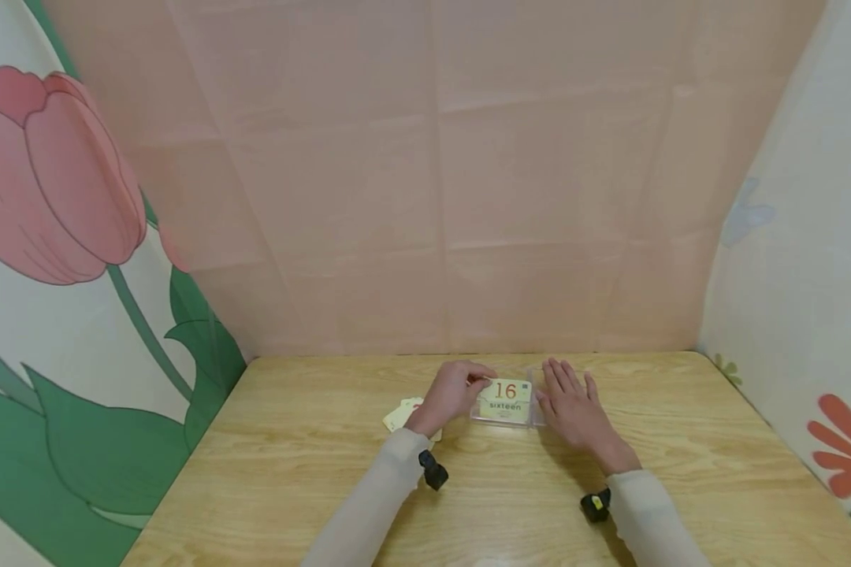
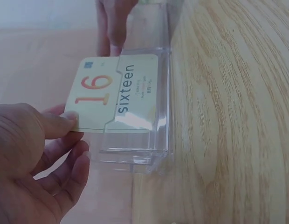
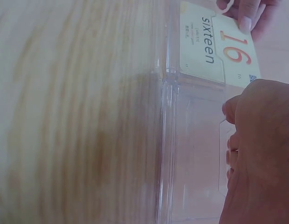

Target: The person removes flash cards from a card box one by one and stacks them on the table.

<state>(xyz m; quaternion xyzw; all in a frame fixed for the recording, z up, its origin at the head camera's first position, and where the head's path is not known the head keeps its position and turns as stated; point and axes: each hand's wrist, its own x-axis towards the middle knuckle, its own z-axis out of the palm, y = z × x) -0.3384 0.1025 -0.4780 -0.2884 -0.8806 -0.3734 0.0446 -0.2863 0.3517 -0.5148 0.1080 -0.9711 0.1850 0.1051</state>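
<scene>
A cream flash card (image 1: 505, 400) printed with a 16 and the word sixteen stands in the left pocket of a clear plastic card holder (image 2: 156, 140). My left hand (image 1: 459, 391) pinches the card's upper left corner between thumb and fingers. The card's lower part sits behind the transparent front, and its top sticks out above the notch. My right hand (image 1: 573, 405) lies with straight fingers at the holder's right compartment (image 3: 196, 154), through which no card shows. Whether its palm presses the plastic is hidden.
Several loose cream cards (image 1: 399, 413) lie overlapped on the wooden table (image 1: 312, 465), partly behind my left wrist. A pink backdrop (image 1: 432, 197) rises at the table's far edge. Printed flower panels (image 1: 787, 315) stand on both sides.
</scene>
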